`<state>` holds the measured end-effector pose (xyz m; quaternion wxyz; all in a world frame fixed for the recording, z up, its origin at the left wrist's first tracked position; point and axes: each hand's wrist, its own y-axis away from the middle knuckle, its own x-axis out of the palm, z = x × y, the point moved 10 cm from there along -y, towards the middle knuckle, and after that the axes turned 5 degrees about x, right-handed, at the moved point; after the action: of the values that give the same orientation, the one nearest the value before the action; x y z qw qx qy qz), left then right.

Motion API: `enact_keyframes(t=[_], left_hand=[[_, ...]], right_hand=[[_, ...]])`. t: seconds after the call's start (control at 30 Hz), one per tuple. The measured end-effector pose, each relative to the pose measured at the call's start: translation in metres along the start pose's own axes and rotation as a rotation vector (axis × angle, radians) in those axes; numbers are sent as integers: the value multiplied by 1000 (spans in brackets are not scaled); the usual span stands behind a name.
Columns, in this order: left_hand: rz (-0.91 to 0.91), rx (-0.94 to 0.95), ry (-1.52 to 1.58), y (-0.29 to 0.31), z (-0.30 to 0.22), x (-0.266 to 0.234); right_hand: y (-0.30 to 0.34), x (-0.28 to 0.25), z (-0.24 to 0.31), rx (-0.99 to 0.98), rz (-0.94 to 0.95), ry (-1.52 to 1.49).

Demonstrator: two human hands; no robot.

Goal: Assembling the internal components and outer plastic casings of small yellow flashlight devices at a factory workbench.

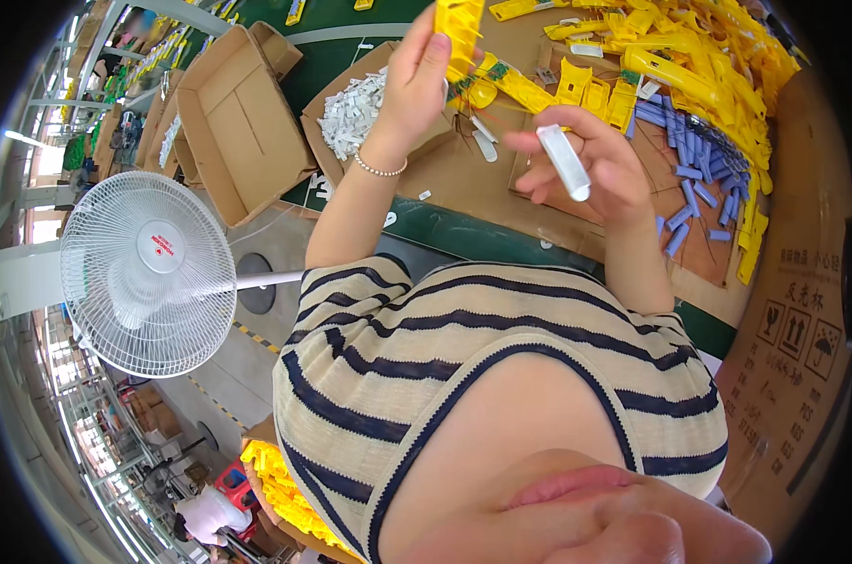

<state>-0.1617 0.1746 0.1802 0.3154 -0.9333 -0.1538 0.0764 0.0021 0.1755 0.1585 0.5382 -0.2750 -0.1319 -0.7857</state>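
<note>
Raised over the workbench, my left hand [414,80] grips a yellow plastic housing [461,30] between thumb and fingers. Lower and to the right, my right hand [602,155] pinches a small white translucent plastic cover [564,162], its fingers partly curled behind it. Between the hands, more yellow housings [571,85] with wires and small green boards lie on the cardboard-covered bench. A couple of loose pale covers [484,141] rest there too. Several blue-purple cylindrical cells [694,155] lie scattered to the right of my right hand.
A large heap of yellow housings [698,70] fills the far right. An open box of small white parts [351,108] stands beside my left forearm, next to a cardboard carton [242,122]. A white fan [148,273] is at left. A tall printed carton [797,310] borders the right.
</note>
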Motion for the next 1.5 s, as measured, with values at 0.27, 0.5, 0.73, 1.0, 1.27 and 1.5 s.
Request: enact_keyframes(t=[0.27, 0.5, 0.73, 1.0, 1.27, 1.5], left_hand=[[62, -275, 368, 39, 17, 39], [376, -205, 189, 58, 2, 69], [244, -353, 219, 71, 17, 64], [77, -63, -338, 53, -19, 38], [78, 667, -860, 59, -96, 34], [207, 153, -187, 63, -33, 56]], right_hand=[[-12, -24, -16, 130, 68, 225], [-15, -48, -19, 100, -110, 138], [-1, -61, 23, -391, -641, 900], [-17, -52, -9, -191, -290, 436], [-18, -35, -34, 64, -22, 272], [-17, -50, -39, 14, -93, -72]])
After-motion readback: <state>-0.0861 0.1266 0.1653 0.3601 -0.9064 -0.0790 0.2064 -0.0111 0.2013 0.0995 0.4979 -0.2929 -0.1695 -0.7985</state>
